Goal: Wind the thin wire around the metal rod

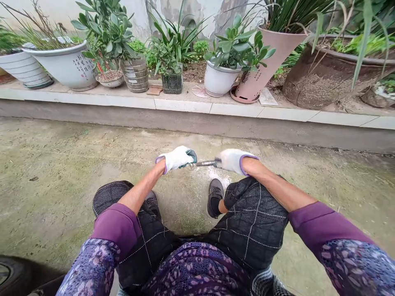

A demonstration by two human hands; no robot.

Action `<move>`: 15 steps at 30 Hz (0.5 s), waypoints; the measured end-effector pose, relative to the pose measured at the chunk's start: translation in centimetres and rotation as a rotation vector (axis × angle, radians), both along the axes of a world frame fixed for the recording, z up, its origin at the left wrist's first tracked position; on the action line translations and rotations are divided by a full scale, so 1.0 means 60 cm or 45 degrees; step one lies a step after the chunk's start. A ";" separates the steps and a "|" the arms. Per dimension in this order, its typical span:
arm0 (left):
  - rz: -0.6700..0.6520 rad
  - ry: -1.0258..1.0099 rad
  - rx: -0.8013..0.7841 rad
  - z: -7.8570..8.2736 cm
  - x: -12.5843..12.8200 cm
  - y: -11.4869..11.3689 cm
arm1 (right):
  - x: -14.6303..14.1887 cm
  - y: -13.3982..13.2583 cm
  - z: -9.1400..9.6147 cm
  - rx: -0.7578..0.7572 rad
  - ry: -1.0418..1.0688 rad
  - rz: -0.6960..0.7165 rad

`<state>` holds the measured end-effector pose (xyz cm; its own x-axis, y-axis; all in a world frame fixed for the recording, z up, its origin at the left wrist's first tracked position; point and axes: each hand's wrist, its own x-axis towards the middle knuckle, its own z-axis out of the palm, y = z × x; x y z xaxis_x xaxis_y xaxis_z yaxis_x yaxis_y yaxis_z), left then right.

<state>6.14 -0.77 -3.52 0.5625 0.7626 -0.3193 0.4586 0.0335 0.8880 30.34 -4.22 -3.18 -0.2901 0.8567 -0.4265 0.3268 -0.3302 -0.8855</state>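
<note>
A metal rod (206, 163) with a ridged shaft, threaded or spring-like, spans level between my hands, low over the concrete. My left hand (179, 158), in a white glove with a dark green palm coating, is closed around the rod's left end. On the other side my right hand (231, 160), gloved the same way and slightly blurred, is closed at the dark right end. The gloves hide both ends, so I cannot tell the tool's exact kind. White powder (217, 177) is scattered on the ground just below.
My shoes (215, 196) stand on the concrete floor (61, 164), knees bent wide. Ahead runs a low tiled ledge (182, 105) with a white pot (220, 78), a tall pink planter (262, 57) and several other potted plants. A dark tyre-like object (21, 271) sits at lower left.
</note>
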 end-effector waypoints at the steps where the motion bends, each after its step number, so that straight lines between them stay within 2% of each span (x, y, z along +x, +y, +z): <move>1: -0.014 -0.012 -0.016 -0.005 0.006 -0.006 | 0.010 0.010 0.003 0.035 -0.106 -0.052; 3: -0.033 -0.107 -0.041 -0.013 0.020 -0.015 | 0.031 0.024 0.021 0.132 -0.305 -0.153; 4: -0.040 -0.176 -0.052 -0.017 0.026 -0.017 | 0.038 0.026 0.033 0.295 -0.526 -0.199; 5: -0.039 -0.243 -0.059 -0.021 0.031 -0.017 | 0.043 0.024 0.046 0.376 -0.616 -0.230; 7: -0.033 -0.322 -0.066 -0.027 0.037 -0.012 | 0.040 0.010 0.068 0.394 -0.503 -0.234; 9: -0.004 -0.322 -0.063 -0.030 0.037 -0.003 | 0.027 -0.010 0.079 0.297 -0.223 -0.056; 11: -0.026 -0.294 -0.026 -0.028 0.031 0.006 | 0.010 -0.026 0.076 0.174 -0.098 0.249; 13: -0.068 -0.237 0.047 -0.022 0.022 0.009 | -0.003 -0.032 0.062 0.083 -0.202 0.537; 15: -0.078 -0.151 0.094 -0.015 0.014 0.006 | -0.008 -0.028 0.044 0.110 -0.462 0.680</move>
<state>6.97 -0.39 -4.43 0.6390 0.7448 -0.1925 0.3497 -0.0584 0.9350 29.83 -5.92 -0.55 -0.5358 0.6701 -0.5137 0.7097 0.0278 -0.7039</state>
